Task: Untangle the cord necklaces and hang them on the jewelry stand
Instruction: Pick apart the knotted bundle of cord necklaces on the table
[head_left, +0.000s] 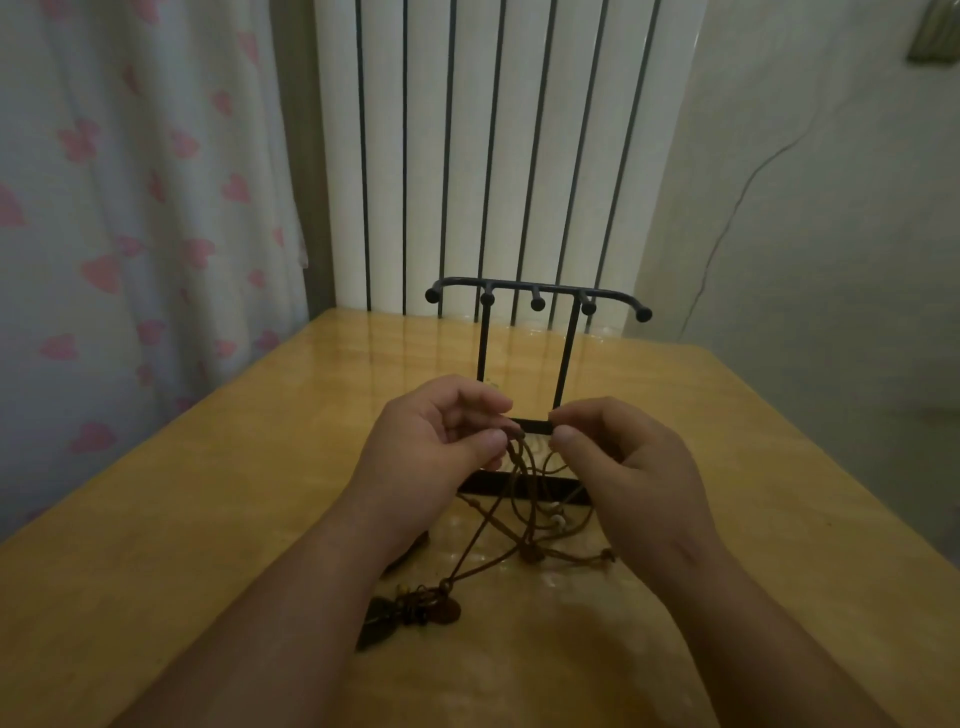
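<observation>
A black metal jewelry stand (535, 291) stands on the wooden table, its top bar with several knobbed hooks bare. In front of it my left hand (441, 441) pinches the brown cord necklaces (524, 519) between thumb and fingers. My right hand (623, 457) pinches the cords a short way to the right. From both hands the tangled cords hang down to the table, crossing in loops with small beads. Dark pendants (405, 616) lie in a cluster on the table below my left wrist.
The wooden table (208, 519) runs to a white ribbed radiator (493, 130) at the back. A curtain with pink hearts (130, 208) hangs on the left, and a pale wall stands to the right.
</observation>
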